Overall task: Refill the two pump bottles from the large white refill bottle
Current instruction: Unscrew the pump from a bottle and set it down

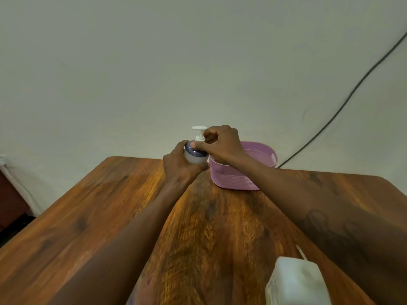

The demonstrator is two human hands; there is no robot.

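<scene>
One pump bottle (196, 154) gripped by left hand (178, 166); right hand (221, 144) pinches its pump collar; one refill bottle (296, 282), one pink basket (233, 178)

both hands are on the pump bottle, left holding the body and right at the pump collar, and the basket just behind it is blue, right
Not quite: the basket is pink, as the head view shows. The rest holds: left hand grips the pump bottle body, right hand is at the collar.

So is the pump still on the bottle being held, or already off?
On. The white pump stands upright in the bottle neck; right hand fingers grip its collar, left hand holds the body. Whether it's loosened: cannot tell.
</scene>
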